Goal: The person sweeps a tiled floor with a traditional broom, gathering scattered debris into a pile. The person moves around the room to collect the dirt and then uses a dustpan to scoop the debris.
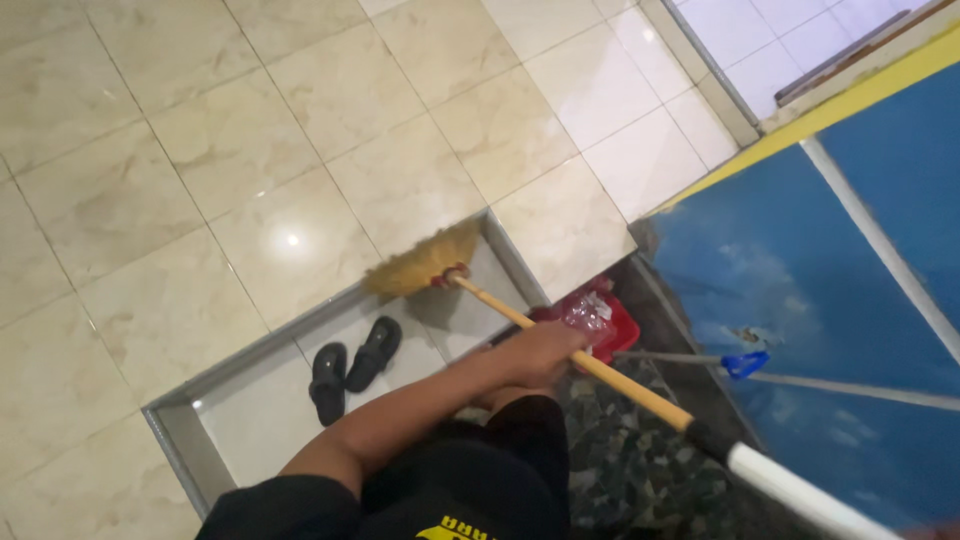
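We find the broom (560,338) at the middle of the view, its straw head (425,265) resting on the near edge of the cream tiled floor (200,150), right where that floor drops to a lower grey step (250,410). The yellow stick runs from the head toward the near right, turning black and then white close to the camera. Our left hand (545,352) is wrapped closed around the yellow stick, about halfway along it; our right hand is out of view, so we cannot tell how it stands. On the step, left of the hand, lie 2 black sandals (352,365) side by side. Just behind the hand sits a red dustpan (612,325) with clear plastic in it, and a grey pole with a blue clip (745,364) leans against the blue painted wall (830,300) on the right. We judge this a sweeping stroke along the step's edge; the next move calls for a short, controlled pull that keeps the bristles flat.
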